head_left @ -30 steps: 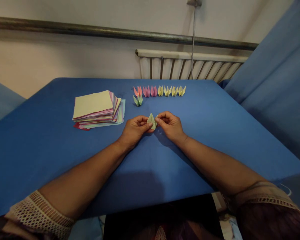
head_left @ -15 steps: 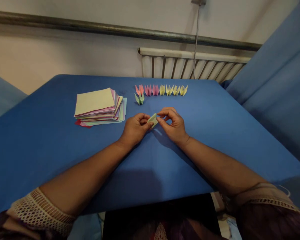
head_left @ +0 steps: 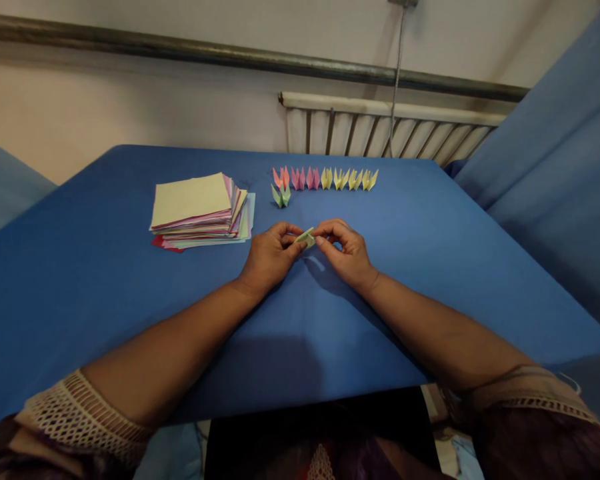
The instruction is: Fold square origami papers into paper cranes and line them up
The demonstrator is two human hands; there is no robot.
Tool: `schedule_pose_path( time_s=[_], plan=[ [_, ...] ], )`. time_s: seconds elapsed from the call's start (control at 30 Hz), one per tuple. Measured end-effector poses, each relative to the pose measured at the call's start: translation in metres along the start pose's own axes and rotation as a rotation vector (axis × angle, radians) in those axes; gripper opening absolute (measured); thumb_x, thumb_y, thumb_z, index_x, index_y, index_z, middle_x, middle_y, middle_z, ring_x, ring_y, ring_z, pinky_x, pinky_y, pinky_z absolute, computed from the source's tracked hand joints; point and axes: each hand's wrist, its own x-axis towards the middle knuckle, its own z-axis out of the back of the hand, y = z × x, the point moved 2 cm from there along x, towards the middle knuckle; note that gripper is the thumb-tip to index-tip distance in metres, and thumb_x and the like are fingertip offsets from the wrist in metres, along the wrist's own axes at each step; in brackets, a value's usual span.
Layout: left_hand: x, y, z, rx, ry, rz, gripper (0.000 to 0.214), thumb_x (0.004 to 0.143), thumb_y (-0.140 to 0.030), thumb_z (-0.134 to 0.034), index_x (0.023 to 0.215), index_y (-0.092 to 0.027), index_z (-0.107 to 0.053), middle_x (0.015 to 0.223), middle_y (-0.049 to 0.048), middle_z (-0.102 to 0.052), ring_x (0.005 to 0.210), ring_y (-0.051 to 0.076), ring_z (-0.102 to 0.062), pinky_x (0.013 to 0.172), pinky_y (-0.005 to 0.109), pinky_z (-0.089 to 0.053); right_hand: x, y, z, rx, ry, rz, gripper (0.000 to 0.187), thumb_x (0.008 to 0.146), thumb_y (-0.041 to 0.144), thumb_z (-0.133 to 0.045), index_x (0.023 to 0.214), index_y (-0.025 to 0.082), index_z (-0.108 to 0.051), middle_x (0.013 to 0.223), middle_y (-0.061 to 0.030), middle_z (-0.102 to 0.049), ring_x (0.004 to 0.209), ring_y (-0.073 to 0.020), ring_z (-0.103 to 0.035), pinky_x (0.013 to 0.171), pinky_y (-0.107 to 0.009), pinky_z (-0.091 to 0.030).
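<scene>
A pale wall (head_left: pixel 105 93) backs a long pipe (head_left: pixel 230 55) above a ribbed radiator (head_left: pixel 360 105), blue curtain (head_left: pixel 555 160) rightward

One head-worn camera looks forward and down from above across the blue table (head_left: pixel 430 253) toward the wall (head_left: pixel 130 100).

No text, label, brand, number or sign can be read, whether towards 12, 3, 6 or 9 o'clock.
</scene>
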Motion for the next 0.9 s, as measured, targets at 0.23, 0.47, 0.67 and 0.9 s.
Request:
schedule_pose_path(
  time_s=[0.23, 0.47, 0.67, 0.9],
  plan=[
    [-0.002, -0.002, 0.002, 0.144, 0.001, -0.082, 0.022, 0.076, -0.032, -0.074, 0.095, -0.022, -0.07, 0.078, 0.0, -0.074, 0.072, 0.019, -0.067, 0.072, 0.028, -0.049, 0.003, -0.01, -0.003, 0.083, -0.055, -0.086, 0.012, 0.082, 0.032, -0.066, 0.075, 0.022, -0.068, 0.079, -0.0012, -0.063, 0.074, -0.0146, -0.058, 0.073, -0.03, -0.048],
    [-0.004, -0.005, 0.0, 0.258, 0.092, -0.066, 0.026, 0.081, -0.035, -0.067, 0.103, -0.02, -0.067, 0.084, 0.0003, -0.074, 0.074, 0.017, -0.067, 0.074, 0.027, -0.051, 0.006, -0.014, -0.002, 0.033, -0.03, -0.136, 0.008, 0.076, 0.029, -0.069, 0.077, 0.021, -0.069, 0.083, -0.0015, -0.066, 0.074, -0.0141, -0.061, 0.073, -0.03, -0.05],
    [-0.003, 0.003, -0.004, 0.209, 0.179, -0.065, 0.018, 0.078, -0.035, -0.066, 0.085, -0.018, -0.067, 0.074, -0.0009, -0.068, 0.066, 0.014, -0.06, 0.06, 0.023, -0.044, 0.007, -0.01, 0.001, -0.025, 0.029, -0.007, 0.004, 0.078, 0.023, -0.066, 0.075, 0.022, -0.067, 0.096, -0.0046, -0.065, 0.093, -0.0176, -0.063, 0.083, -0.034, -0.051],
    [-0.005, 0.003, -0.012, -0.062, 0.296, 0.114, 0.016, 0.069, -0.029, -0.072, 0.072, -0.017, -0.061, 0.057, -0.0036, -0.059, 0.052, 0.01, -0.053, 0.05, 0.021, -0.039, 0.005, -0.009, -0.001, 0.056, 0.054, 0.007, 0.004, 0.077, 0.024, -0.066, 0.074, 0.021, -0.066, 0.092, -0.0043, -0.065, 0.089, -0.0173, -0.063, 0.081, -0.034, -0.05]
  ],
)
